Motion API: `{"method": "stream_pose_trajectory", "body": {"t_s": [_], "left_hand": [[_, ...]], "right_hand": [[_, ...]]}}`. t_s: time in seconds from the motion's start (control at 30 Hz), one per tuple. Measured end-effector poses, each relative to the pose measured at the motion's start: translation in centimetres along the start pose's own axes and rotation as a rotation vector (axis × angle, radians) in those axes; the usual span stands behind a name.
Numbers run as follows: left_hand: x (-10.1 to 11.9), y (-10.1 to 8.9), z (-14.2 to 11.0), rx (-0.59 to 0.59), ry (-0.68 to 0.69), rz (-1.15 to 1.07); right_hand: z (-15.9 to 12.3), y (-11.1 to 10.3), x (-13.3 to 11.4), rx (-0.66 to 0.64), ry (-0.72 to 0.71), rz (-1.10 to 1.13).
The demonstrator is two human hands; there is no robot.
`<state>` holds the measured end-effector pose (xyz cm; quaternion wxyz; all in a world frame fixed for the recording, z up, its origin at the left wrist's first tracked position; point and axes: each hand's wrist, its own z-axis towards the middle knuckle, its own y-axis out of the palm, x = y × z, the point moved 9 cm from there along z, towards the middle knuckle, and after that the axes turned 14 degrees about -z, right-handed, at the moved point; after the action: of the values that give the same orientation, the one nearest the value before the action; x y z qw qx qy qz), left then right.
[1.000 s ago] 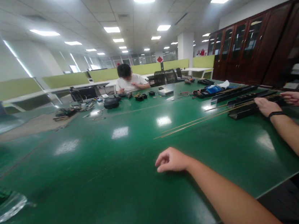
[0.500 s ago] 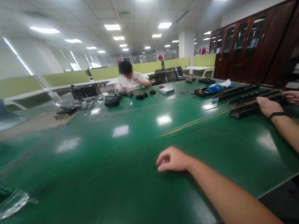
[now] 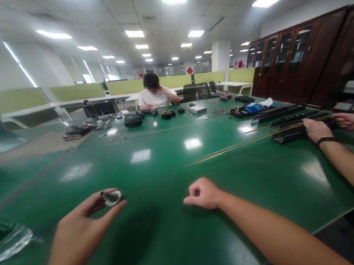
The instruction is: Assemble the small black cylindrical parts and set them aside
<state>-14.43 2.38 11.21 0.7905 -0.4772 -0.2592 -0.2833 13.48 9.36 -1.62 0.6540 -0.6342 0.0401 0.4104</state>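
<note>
My left hand (image 3: pixel 79 228) is raised above the green table, thumb and fingers closed around a small round shiny metal piece (image 3: pixel 112 198). The piece has a dark edge and a small dark nub on its left side; its exact kind I cannot make out. My right hand (image 3: pixel 204 193) rests near the table's middle, its fingers curled into a loose fist with a hollow at the thumb side and nothing visible inside. Beyond it lie long thin brass-coloured rods (image 3: pixel 224 150), apart from my fingers.
A co-worker's hands (image 3: pixel 318 129) at the right hold the rods' far ends over black channel pieces (image 3: pixel 289 136). Across the table (image 3: pixel 165 245) sits a person in white (image 3: pixel 156 96). A clear bottle (image 3: pixel 8 243) lies at left; a black pouch (image 3: pixel 133 120) and tools are farther back.
My left hand has come up from the lower left with the shiny metal piece. My right hand's fingers have curled in more. The co-worker's hands stay by the rods.
</note>
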Motion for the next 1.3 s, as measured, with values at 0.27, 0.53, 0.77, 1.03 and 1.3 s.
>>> {"method": "stream_pose_trajectory", "body": {"t_s": [0.27,0.53,0.77,1.03,1.3], "left_hand": [[5.4,14.3,1.9,-0.228,0.320,-0.110],[2.2,15.4,0.7,-0.236,0.328,-0.110],[3.0,15.9,0.2,-0.297,0.292,-0.238],[2.7,17.5,0.5,-0.463,0.237,-0.354],[2.2,17.6,0.6,-0.469,0.229,-0.378]], "right_hand": [[2.0,-0.2,-1.1,0.009,0.017,-0.236],[3.6,0.2,-0.3,0.012,0.008,-0.120],[3.2,1.3,0.2,-0.105,-0.071,0.063],[2.8,0.4,-0.8,-0.086,-0.081,0.051],[2.6,0.7,-0.5,-0.095,-0.054,0.120]]}}
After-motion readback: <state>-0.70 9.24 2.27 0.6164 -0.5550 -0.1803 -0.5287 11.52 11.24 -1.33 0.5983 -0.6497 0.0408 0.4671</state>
